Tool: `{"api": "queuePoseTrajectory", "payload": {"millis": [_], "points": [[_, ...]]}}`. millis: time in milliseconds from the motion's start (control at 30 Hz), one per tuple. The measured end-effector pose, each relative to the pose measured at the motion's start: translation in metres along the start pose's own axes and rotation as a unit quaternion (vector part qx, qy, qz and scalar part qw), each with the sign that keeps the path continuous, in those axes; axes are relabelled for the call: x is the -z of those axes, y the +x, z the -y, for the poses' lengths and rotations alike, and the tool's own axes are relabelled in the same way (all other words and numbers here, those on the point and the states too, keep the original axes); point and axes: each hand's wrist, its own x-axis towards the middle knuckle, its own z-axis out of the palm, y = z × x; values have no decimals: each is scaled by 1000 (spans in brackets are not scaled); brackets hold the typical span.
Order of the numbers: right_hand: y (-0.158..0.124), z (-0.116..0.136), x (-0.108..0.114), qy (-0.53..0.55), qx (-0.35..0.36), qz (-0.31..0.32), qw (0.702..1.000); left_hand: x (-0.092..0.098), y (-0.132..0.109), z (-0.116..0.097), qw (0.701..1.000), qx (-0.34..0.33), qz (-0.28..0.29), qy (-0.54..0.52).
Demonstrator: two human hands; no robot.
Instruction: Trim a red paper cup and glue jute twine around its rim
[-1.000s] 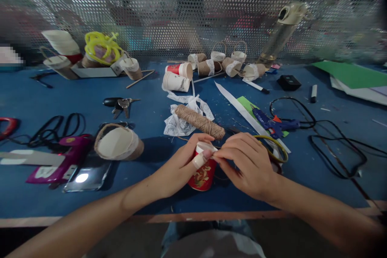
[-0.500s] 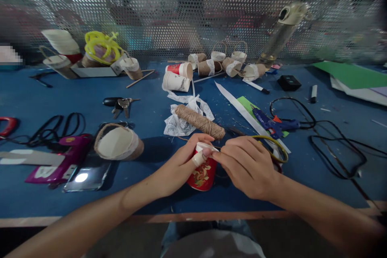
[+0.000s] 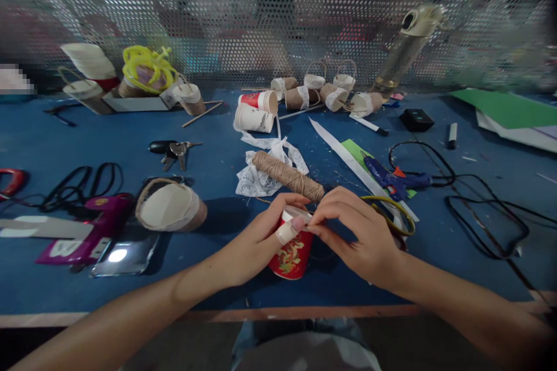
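A red paper cup (image 3: 292, 256) with a gold print is upright just in front of me, its white rim facing up. Wrapped round its left side, my left hand (image 3: 274, 229) grips it, with a pale bandage on the thumb at the rim. At the rim's right side my right hand (image 3: 354, 232) is closed in a pinch; the small thing between its fingertips is too hidden to name. Just beyond the cup lies a roll of brown twine (image 3: 287, 175), resting partly on white lace ribbon (image 3: 256, 181).
A twine-handled cup (image 3: 172, 206), phone (image 3: 126, 252) and purple glue gun (image 3: 98, 220) lie left. To the right are a blue glue gun (image 3: 394, 179), yellow-handled scissors (image 3: 407, 217) and a black cable (image 3: 483, 249). Several twine-wrapped cups (image 3: 300, 97) line the mesh panel (image 3: 243, 23).
My right hand has turned slightly and its fingers have opened into a looser pinch, showing more of the rim. The cup has shifted a little towards me; my left hand still grips it.
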Motion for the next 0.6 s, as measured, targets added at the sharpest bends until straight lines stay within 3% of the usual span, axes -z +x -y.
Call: {"api": "queuePoseTrajectory", "payload": {"millis": [133,267,600], "points": [[-3,-1,-3,-94,49,20,994,1,0,0,1000,4,1,0],[-5,-2,-5,-144,55,26,988,0,1,1,1000,6,-8,-13],[-8,-4,-8,-158,56,26,986,0,3,3,999,8,-9,-35]]}}
